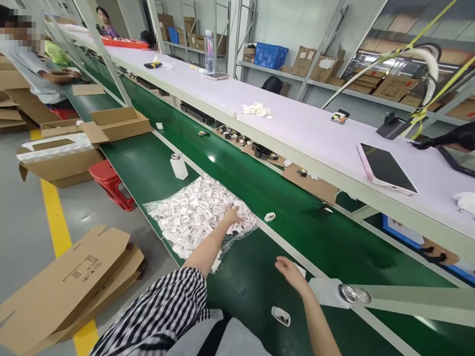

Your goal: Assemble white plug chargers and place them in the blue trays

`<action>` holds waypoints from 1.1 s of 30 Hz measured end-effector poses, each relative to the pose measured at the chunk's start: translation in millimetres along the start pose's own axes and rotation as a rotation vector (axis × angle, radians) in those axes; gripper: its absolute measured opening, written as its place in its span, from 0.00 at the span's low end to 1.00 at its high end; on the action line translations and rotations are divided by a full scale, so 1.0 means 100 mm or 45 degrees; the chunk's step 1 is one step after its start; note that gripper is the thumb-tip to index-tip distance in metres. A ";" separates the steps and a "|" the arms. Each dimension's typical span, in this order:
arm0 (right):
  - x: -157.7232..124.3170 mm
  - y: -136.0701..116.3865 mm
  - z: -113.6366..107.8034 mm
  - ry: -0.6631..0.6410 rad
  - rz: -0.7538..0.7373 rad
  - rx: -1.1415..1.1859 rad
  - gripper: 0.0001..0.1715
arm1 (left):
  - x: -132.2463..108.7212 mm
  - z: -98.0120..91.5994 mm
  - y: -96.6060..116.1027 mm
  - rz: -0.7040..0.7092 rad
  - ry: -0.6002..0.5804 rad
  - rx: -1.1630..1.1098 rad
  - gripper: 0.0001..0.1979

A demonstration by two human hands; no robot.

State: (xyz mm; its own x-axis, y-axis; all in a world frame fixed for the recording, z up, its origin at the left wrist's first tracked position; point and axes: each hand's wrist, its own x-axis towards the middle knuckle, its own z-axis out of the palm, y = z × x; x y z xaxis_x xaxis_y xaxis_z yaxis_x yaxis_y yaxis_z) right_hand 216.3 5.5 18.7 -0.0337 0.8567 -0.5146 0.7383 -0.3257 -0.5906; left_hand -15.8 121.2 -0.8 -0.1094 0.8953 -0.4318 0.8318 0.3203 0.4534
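Left hand (233,216): fingers dug into bag of white plastic parts (193,210), grasp unclear. Right hand (291,274): fingers loose, empty, above green belt (334,237).

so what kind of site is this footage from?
Most likely a factory assembly or packing line. A long green conveyor belt runs under a white shelf, the left hand reaches into a plastic bag of small white parts, and flattened cartons lie on the floor.
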 end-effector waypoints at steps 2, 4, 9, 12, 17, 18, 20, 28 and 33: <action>0.44 -0.29 -0.17 0.078 0.001 -0.136 0.25 | -0.03 0.02 0.00 0.002 -0.086 0.086 0.33; 0.84 -0.53 -0.27 0.137 0.011 -0.258 0.28 | -0.05 0.04 -0.04 0.060 -0.147 0.213 0.36; 1.39 -0.75 -0.29 0.137 0.018 -0.577 0.25 | 0.00 0.03 -0.18 0.266 -0.216 0.387 0.35; 1.40 -0.65 -0.26 0.095 -0.063 -0.705 0.18 | 0.00 0.08 -0.17 0.153 -0.237 0.425 0.39; 1.00 -0.30 -0.26 0.064 -0.077 -0.805 0.13 | -0.05 0.08 -0.11 0.171 -0.166 0.432 0.44; 0.88 -0.20 -0.25 0.034 -0.075 -0.811 0.12 | -0.07 0.06 -0.12 0.200 -0.146 0.430 0.42; 0.60 -0.01 -0.19 -0.035 -0.058 -0.815 0.11 | -0.11 0.04 -0.16 0.241 -0.120 0.425 0.36; -0.27 0.49 0.25 -0.091 0.101 -0.737 0.19 | -0.38 0.26 -0.42 0.334 -0.087 0.358 0.23; -0.51 0.43 0.27 -0.046 0.183 -0.658 0.26 | -0.66 0.33 -0.61 0.319 0.029 0.226 0.13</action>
State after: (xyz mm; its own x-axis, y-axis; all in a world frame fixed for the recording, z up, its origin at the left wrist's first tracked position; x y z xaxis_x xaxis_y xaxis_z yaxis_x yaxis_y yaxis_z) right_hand 232.0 -62.8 2.4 0.0759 0.8005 -0.5946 0.9723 -0.1916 -0.1339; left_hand -41.7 32.4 -26.0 0.1012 0.9468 -0.3054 0.9163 0.0309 0.3994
